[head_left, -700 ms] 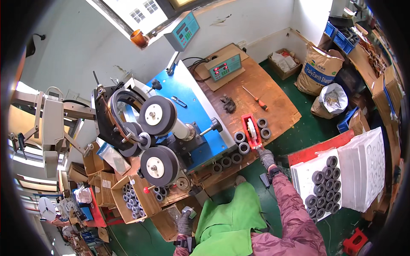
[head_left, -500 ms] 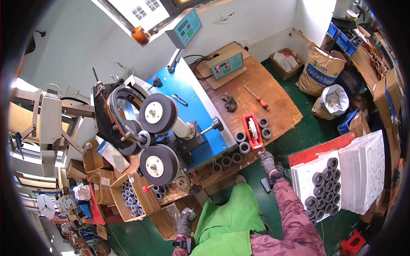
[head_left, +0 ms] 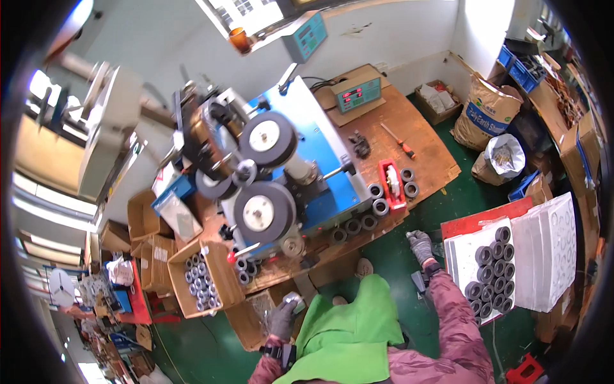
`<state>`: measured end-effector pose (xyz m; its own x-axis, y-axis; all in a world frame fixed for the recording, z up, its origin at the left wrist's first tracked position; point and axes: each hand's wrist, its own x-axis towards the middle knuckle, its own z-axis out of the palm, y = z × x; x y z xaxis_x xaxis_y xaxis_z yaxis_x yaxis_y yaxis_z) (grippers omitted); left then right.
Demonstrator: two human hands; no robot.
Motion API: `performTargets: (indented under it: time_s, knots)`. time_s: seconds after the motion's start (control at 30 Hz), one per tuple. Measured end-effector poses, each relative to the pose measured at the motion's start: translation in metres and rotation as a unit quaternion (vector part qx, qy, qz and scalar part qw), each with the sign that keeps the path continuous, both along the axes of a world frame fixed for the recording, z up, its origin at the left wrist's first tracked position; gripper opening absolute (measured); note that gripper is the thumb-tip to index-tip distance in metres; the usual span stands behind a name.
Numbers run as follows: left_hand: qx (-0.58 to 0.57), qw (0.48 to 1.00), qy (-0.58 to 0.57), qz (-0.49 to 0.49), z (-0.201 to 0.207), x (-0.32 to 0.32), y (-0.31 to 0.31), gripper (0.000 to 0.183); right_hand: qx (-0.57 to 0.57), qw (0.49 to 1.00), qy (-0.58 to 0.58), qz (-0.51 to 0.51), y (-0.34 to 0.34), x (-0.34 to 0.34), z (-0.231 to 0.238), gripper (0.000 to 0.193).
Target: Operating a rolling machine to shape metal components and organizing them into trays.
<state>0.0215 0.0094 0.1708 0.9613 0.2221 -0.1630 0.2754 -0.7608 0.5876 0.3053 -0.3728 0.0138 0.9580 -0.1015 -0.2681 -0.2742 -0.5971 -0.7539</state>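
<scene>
Fingers of the left hand, grey-gloved, are closed on a small grey piece, held above an open cardboard box and left of the green apron. The right hand has its fingers partly curled over the green floor; whether they grip anything, I cannot tell. It is between the wooden surface, bearing a red tape dispenser, and a white tray of dark rings.

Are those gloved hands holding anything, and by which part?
The left hand holds a small greyish piece, seemingly by its outer edge, though the exact grip is unclear. Whether the right hand holds anything cannot be told.
</scene>
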Motion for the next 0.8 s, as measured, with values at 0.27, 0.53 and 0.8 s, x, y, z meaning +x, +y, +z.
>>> performTargets:
  time_s: [0.27, 0.53, 0.8]
  knots:
    - [-0.565, 0.796, 0.058, 0.208, 0.075, 0.039, -0.033, 0.034, 0.318, 0.785, 0.072, 0.528, 0.138, -0.103, 0.270, 0.017]
    - [-0.546, 0.834, -0.005, 0.073, 0.108, -0.020, -0.033, 0.038, -0.041, 0.813, 0.031, 0.580, 0.185, -0.173, 0.301, 0.045]
    - [-0.668, 0.743, 0.031, 0.035, 0.120, -0.061, -0.017, 0.053, 0.134, 0.810, -0.032, 0.570, 0.161, -0.185, 0.290, 0.039]
